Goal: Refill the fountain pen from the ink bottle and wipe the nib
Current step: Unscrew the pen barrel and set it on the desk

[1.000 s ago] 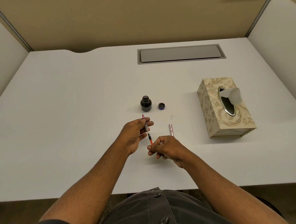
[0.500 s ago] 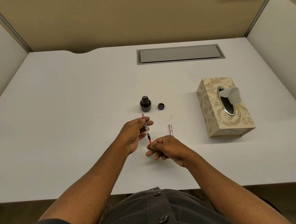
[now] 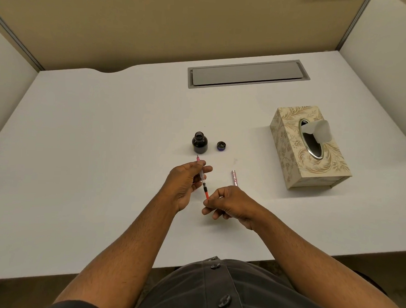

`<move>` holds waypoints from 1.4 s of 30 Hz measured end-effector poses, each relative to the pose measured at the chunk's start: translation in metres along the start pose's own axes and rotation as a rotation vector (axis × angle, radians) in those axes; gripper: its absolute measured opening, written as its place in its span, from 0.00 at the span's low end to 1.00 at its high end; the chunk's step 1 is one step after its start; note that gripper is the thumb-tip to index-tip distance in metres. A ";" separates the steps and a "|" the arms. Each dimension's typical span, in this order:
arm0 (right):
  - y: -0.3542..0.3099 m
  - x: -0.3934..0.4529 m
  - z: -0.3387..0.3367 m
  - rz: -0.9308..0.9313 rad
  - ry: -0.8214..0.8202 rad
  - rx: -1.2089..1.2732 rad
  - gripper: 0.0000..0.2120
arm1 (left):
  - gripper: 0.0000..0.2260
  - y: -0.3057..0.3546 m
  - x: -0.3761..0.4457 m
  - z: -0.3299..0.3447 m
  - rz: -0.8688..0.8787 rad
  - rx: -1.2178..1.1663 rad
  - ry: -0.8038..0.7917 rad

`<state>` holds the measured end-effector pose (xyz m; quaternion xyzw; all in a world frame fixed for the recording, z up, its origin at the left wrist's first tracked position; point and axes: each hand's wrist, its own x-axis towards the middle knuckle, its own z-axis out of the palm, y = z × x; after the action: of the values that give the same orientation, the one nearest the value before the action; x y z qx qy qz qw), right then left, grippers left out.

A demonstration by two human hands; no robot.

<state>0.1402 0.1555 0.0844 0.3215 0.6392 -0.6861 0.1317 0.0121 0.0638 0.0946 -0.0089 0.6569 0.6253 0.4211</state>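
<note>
A thin fountain pen (image 3: 203,180) with a clear converter and a red end is held just above the white desk, its nib pointing away toward the ink bottle. My left hand (image 3: 184,183) grips the pen's front part. My right hand (image 3: 230,203) pinches the red rear end with its fingertips. The open dark ink bottle (image 3: 199,143) stands just beyond the nib, apart from it. Its small cap (image 3: 221,146) lies to the bottle's right. A pink pen barrel (image 3: 234,178) lies on the desk beside my right hand.
A patterned tissue box (image 3: 310,157) with a tissue (image 3: 318,131) sticking out stands at the right. A grey cable hatch (image 3: 248,73) is set into the white desk (image 3: 91,148) at the back. Partition walls enclose the back and both sides.
Both hands stay almost in place on the pen. My right hand's fingers have shifted slightly at the red end.
</note>
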 end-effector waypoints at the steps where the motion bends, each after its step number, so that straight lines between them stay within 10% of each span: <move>1: 0.000 0.000 0.000 -0.004 0.001 0.005 0.05 | 0.07 0.000 0.000 0.000 0.004 -0.003 0.002; 42: 0.004 0.003 0.002 -0.015 0.017 0.017 0.08 | 0.07 0.001 -0.003 0.002 0.010 0.009 -0.004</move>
<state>0.1398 0.1541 0.0790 0.3237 0.6367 -0.6898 0.1182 0.0139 0.0642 0.0976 -0.0024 0.6588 0.6247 0.4192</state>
